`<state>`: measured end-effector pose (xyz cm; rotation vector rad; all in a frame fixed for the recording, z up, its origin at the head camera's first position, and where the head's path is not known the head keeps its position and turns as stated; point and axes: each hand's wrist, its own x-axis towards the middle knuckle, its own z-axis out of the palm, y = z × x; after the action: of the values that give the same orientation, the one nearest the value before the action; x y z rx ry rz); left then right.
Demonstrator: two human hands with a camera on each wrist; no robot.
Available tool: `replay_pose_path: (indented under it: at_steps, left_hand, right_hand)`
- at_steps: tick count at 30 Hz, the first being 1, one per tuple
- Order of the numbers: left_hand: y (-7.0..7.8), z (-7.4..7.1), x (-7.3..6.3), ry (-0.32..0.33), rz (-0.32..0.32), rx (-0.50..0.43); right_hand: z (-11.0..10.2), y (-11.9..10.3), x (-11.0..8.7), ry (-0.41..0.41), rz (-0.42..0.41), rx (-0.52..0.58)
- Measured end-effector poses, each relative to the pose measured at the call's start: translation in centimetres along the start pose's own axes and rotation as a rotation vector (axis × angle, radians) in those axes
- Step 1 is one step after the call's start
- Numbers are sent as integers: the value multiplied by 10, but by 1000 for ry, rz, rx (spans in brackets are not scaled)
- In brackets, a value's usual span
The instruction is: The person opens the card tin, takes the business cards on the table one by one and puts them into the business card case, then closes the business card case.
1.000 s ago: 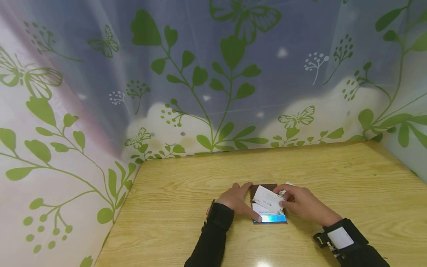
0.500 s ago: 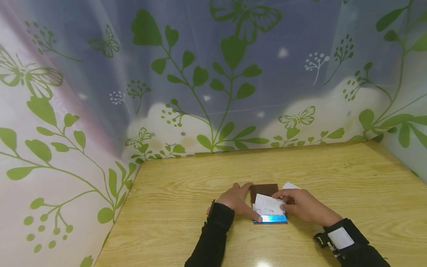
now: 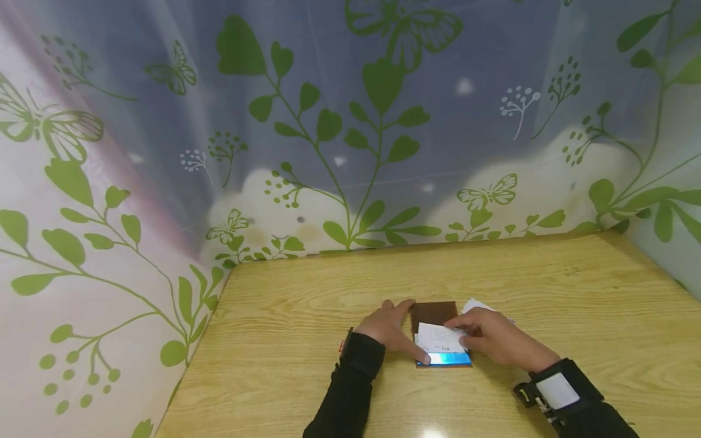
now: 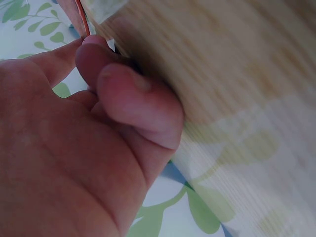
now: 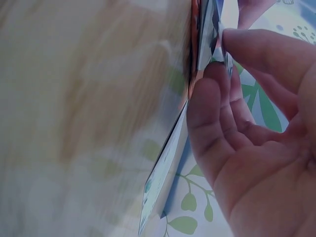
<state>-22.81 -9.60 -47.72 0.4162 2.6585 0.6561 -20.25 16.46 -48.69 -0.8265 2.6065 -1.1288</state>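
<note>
A brown card holder [image 3: 432, 312] lies on the table with a shiny blue-silver strip [image 3: 451, 359] across its near end. My left hand [image 3: 383, 325] holds its left side, the thumb on the strip and a finger at the far left corner. In the left wrist view, the other fingers [image 4: 143, 103] are curled beside the holder's edge. Pinched in my right hand [image 3: 495, 334] is a white business card [image 3: 438, 337], lying nearly level over the holder, its near edge at the strip. The right wrist view shows thumb and fingers on the card [image 5: 229, 19]. Whether its edge is behind the strip, I cannot tell.
More white cards [image 3: 475, 304] lie on the table just beyond my right hand, partly covered by it; in the right wrist view they appear as a stack [image 5: 165, 173]. The wooden table [image 3: 306, 286] meets a leaf-patterned curtain [image 3: 306, 152] at the back and sides.
The business card has come down toward the strip and turned from tilted to nearly level, baring more of the brown holder. My right hand shifted slightly with it; my left hand stayed put.
</note>
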Motion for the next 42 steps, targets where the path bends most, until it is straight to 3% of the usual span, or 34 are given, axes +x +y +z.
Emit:
replay_pose_path:
  at_steps: [14,42]
  left_hand:
    - [1,0,0,-5,-3,2]
    - [1,-1,-1,-1,0,16]
  right_hand:
    - [2,-1,0,1,-4,-27]
    - [4,1,0,-19,-56,27]
